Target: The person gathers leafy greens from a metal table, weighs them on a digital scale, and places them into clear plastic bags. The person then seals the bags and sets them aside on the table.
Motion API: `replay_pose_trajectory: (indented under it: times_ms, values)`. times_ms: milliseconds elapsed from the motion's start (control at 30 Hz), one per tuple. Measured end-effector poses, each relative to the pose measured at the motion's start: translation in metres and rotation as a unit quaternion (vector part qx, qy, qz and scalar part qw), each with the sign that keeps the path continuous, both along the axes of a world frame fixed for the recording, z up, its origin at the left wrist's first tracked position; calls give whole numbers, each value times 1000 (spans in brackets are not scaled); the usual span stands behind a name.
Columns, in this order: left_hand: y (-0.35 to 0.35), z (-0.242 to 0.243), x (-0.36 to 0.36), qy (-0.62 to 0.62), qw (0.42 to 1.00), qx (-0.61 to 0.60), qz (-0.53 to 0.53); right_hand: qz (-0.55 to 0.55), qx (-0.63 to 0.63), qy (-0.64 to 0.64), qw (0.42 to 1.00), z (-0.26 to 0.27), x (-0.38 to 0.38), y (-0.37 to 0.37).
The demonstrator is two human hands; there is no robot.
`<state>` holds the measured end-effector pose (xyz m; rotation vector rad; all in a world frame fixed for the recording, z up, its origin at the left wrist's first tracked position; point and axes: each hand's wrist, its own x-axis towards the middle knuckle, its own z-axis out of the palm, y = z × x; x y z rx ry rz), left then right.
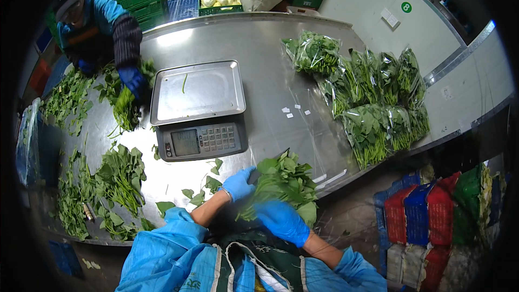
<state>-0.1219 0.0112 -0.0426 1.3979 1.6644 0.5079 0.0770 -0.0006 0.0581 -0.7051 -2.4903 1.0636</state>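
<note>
A bunch of leafy green vegetables (284,182), stems towards me, is between my hands at the front edge of the steel table. My left hand (238,185), in a blue glove, grips its left side; the bunch hides some of the fingers. My right hand (283,222), also blue-gloved and blurred, lies across the stems in front, and its grip is unclear. Loose leaves (198,194) lie left of my left hand. Beyond my hands stands a digital scale (202,142); its metal pan (198,97) holds one green stem piece (184,84).
Bagged greens (373,101) are grouped at the table's right. Small white labels (290,115) and clear film (330,178) lie nearby. Loose greens (117,178) cover the left. Opposite, a co-worker's gloved hand (131,81) holds a bunch. Coloured crates (421,215) stand at lower right.
</note>
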Motion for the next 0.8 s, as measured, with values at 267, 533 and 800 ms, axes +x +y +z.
replay_pose_trajectory:
  times_ms: [267, 533, 800]
  values:
    - [4, 13, 3, -408, 903, -71, 115, 73, 261, -207, 940, -59, 20, 50]
    - [-80, 37, 19, 21, 975, 181, -127, 228, -126, -285, 923, 50, -18, 114]
    - [-111, 44, -11, -79, 975, 137, -156, 337, 41, -401, 851, -60, -71, 131]
